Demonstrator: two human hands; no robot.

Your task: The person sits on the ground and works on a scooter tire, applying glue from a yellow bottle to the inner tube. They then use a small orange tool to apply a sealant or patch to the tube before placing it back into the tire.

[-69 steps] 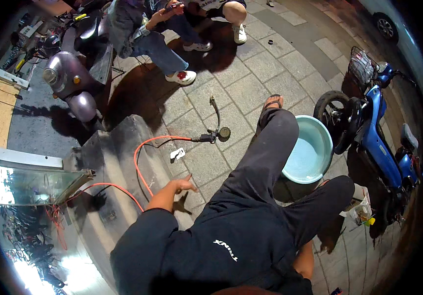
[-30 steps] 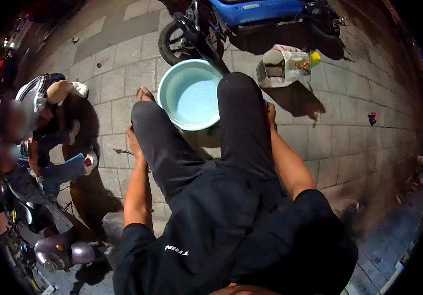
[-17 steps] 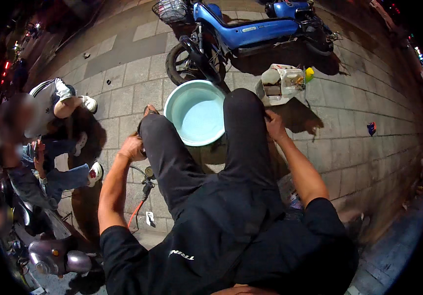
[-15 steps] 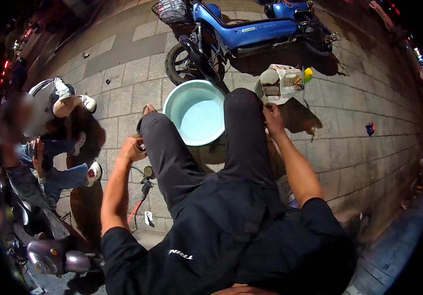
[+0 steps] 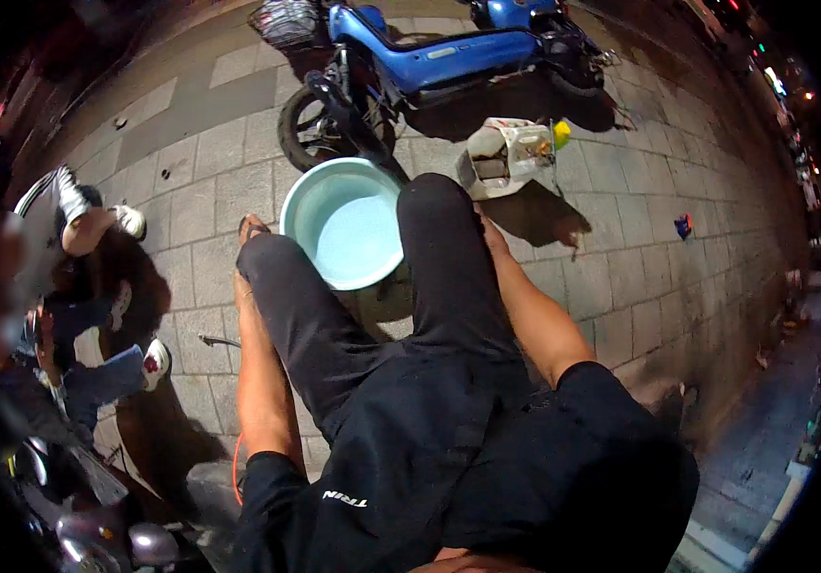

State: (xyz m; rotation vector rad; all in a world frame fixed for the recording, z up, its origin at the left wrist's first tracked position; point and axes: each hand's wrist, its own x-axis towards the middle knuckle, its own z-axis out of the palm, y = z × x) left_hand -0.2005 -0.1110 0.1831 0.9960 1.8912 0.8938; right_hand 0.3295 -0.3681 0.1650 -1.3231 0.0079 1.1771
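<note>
Left hand [image 5: 241, 286] and right hand [image 5: 487, 229], fingers hidden behind knees, grip indeterminable; pale-green basin [image 5: 343, 222] at 12 o'clock between them.

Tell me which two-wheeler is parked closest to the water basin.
The blue scooter at the top: its front wheel stands right behind the light-green basin. The other, a dark silver-trimmed scooter, sits far off at the lower left.
</note>
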